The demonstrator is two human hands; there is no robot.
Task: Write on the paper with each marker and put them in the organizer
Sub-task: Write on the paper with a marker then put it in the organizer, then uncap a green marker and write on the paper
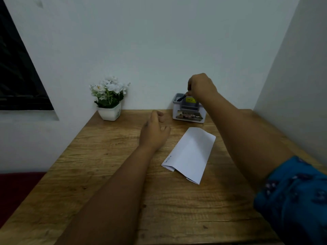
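A folded white paper (190,154) lies on the wooden table, with small handwriting near its lower left edge. A white and grey organizer (189,110) stands at the back of the table against the wall. My right hand (200,86) hovers over the organizer, fingers pinched on a dark marker (181,98) whose lower end dips into the left grey compartment. My left hand (154,131) rests on the table left of the paper, fingers loosely curled and holding nothing.
A white pot of white flowers (109,98) stands at the back left of the table. Walls close in behind and on the right. A dark window (17,68) is at the left. The wooden table (106,174) stretches toward me.
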